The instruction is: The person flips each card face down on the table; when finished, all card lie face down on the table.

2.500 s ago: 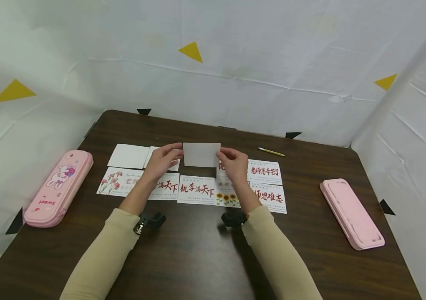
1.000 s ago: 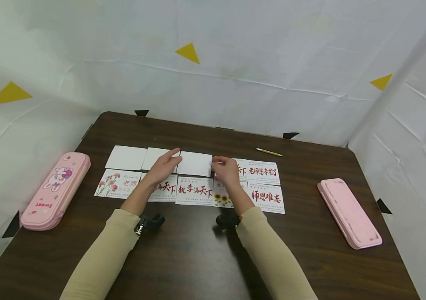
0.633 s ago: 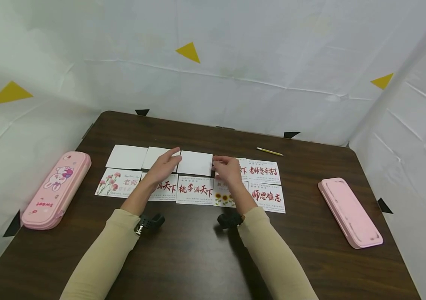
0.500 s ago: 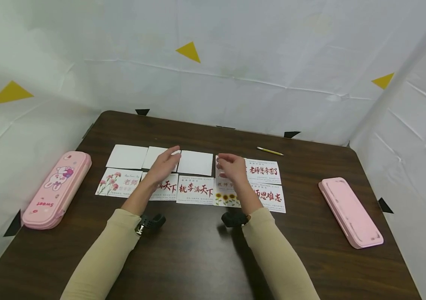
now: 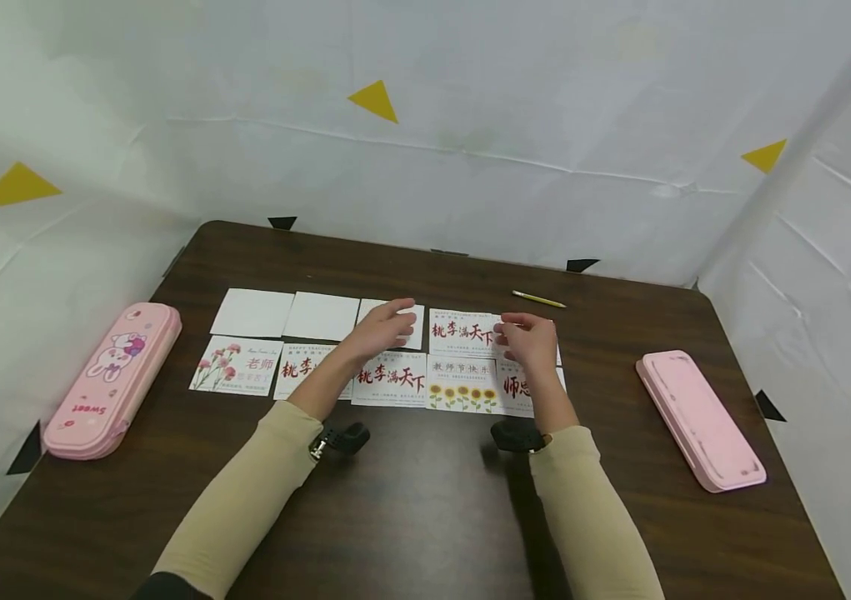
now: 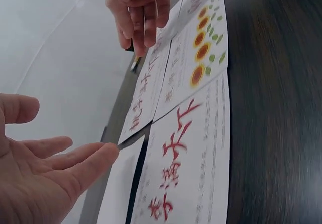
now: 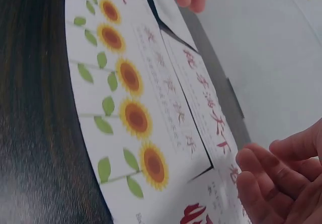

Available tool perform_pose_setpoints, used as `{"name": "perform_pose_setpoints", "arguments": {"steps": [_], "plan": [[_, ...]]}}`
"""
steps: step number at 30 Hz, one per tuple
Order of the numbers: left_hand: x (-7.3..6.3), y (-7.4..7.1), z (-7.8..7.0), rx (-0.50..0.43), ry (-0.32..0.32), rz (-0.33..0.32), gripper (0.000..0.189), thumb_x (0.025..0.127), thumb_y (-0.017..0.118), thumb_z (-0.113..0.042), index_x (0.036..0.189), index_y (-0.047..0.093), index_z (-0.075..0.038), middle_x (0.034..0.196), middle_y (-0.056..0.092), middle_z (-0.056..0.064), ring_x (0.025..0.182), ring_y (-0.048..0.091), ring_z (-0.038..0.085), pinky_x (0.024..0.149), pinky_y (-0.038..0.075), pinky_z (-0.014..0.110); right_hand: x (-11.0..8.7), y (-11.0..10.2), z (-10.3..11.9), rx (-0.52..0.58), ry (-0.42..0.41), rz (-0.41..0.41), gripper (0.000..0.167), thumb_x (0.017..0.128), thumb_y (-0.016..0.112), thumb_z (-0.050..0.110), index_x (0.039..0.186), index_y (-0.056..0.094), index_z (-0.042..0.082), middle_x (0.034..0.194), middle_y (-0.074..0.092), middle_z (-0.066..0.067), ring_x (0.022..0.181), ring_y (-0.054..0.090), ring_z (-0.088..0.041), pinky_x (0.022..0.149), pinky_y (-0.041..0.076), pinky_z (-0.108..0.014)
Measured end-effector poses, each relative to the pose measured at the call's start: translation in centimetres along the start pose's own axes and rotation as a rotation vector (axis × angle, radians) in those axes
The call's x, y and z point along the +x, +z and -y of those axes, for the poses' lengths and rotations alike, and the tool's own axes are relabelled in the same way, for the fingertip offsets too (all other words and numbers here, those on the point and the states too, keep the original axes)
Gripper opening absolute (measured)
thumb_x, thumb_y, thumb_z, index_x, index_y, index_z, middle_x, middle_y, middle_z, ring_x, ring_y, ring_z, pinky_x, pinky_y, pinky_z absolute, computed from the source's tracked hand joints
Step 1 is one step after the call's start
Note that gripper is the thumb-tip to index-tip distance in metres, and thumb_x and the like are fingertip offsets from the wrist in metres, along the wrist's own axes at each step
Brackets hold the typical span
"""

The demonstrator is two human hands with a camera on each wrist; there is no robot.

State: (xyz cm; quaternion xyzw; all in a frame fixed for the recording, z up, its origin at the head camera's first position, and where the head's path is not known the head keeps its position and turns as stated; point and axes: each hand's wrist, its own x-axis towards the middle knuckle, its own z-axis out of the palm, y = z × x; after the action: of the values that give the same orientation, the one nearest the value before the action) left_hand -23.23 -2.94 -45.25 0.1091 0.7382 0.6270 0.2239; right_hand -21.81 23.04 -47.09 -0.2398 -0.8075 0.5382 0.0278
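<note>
Cards lie in two rows on the dark wooden table [image 5: 410, 500]. My left hand [image 5: 378, 332] hovers over the third blank white card [image 5: 414, 331], fingers loosely extended and holding nothing. In the left wrist view that hand [image 6: 55, 173] has its fingers apart above the cards. My right hand [image 5: 533, 340] is over the rightmost back card, covering most of it, fingers slightly bent with nothing between them. A card with red lettering [image 5: 463, 333] lies face up between the hands. Below it is a sunflower card [image 5: 463, 392], shown closely in the right wrist view.
Two more blank white cards [image 5: 252, 312] lie at back left. In front is a carnation card [image 5: 233, 367] beside red-lettered ones. A yellow pencil [image 5: 539, 298] lies behind. Pink pencil cases stand at left [image 5: 113, 379] and right [image 5: 700, 421].
The blank card both hands held up earlier now lies flat in the back row. Both hands have since let it go and shifted right, the right hand to the end card.
</note>
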Motion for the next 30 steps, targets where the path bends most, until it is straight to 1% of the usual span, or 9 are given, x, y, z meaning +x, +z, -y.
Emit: {"name": "perform_pose_setpoints", "arguments": {"steps": [2,3,4,5,9,12,19,30], "plan": [[0.5,0.6,-0.1,-0.039,-0.022,0.018,0.053,0.104,0.043,-0.024,0.152,0.032,-0.006,0.149,0.04,0.022,0.131,0.047,0.037,0.107,0.04,0.043,0.0,-0.2,-0.1,-0.028,-0.015,-0.01,0.027,0.097,0.059,0.019,0.118,0.07,0.007,0.106,0.073,-0.011,0.087,0.071,-0.021,0.06,0.055,-0.024],[0.7,0.8,-0.1,-0.053,-0.033,0.023,0.053,0.104,0.043,-0.023,0.152,0.032,-0.005,0.149,0.04,0.022,0.131,0.047,0.036,0.107,0.04,0.042,-0.2,-0.2,-0.1,-0.032,-0.016,-0.005,0.027,0.097,0.059,0.019,0.118,0.07,0.007,0.105,0.073,-0.012,0.087,0.071,-0.021,0.063,0.056,-0.026],[0.9,1.0,-0.1,-0.067,-0.045,0.028,0.053,0.104,0.043,-0.023,0.153,0.031,-0.004,0.149,0.04,0.022,0.132,0.046,0.036,0.107,0.04,0.042,-1.1,-0.4,0.8,-0.037,0.003,0.009,0.028,0.097,0.058,0.017,0.12,0.069,0.005,0.108,0.072,-0.014,0.091,0.071,-0.024,0.065,0.056,-0.027],[1.1,1.2,-0.1,-0.077,-0.056,0.034,0.053,0.104,0.043,-0.023,0.153,0.031,-0.004,0.149,0.04,0.022,0.132,0.046,0.036,0.107,0.04,0.041,-1.2,-0.5,0.9,-0.04,0.005,0.021,0.028,0.097,0.058,0.017,0.12,0.069,0.004,0.108,0.072,-0.015,0.092,0.071,-0.025,0.066,0.056,-0.028],[1.7,1.7,0.0,-0.085,-0.082,0.063,0.056,0.104,0.046,-0.024,0.153,0.029,-0.004,0.15,0.039,0.02,0.133,0.045,0.035,0.107,0.04,0.04,-1.2,-0.5,0.7,-0.057,0.012,0.046,0.029,0.098,0.057,0.016,0.121,0.069,0.004,0.108,0.072,-0.015,0.093,0.07,-0.025,0.066,0.056,-0.028],[1.9,1.9,0.0,-0.088,-0.092,0.079,0.058,0.104,0.048,-0.024,0.154,0.028,-0.004,0.15,0.04,0.02,0.133,0.045,0.034,0.107,0.04,0.04,-1.2,-0.5,0.4,-0.053,0.012,0.047,0.029,0.097,0.059,0.017,0.122,0.068,0.004,0.109,0.072,-0.015,0.093,0.07,-0.025,0.066,0.056,-0.027],[2.5,2.2,0.2,-0.099,-0.123,0.082,0.058,0.103,0.048,-0.024,0.153,0.028,-0.003,0.149,0.041,0.019,0.134,0.044,0.034,0.106,0.041,0.038,-1.1,-0.6,0.0,-0.007,0.026,0.043,0.029,0.095,0.063,0.017,0.121,0.069,0.004,0.109,0.071,-0.016,0.093,0.07,-0.025,0.068,0.057,-0.028],[2.5,2.2,0.5,-0.122,-0.127,0.061,0.058,0.103,0.05,-0.025,0.153,0.029,-0.004,0.149,0.041,0.018,0.132,0.047,0.032,0.106,0.042,0.039,-1.1,-0.7,0.1,0.004,0.04,0.064,0.03,0.096,0.062,0.018,0.122,0.068,0.003,0.112,0.07,-0.017,0.095,0.069,-0.025,0.07,0.057,-0.028]]}}
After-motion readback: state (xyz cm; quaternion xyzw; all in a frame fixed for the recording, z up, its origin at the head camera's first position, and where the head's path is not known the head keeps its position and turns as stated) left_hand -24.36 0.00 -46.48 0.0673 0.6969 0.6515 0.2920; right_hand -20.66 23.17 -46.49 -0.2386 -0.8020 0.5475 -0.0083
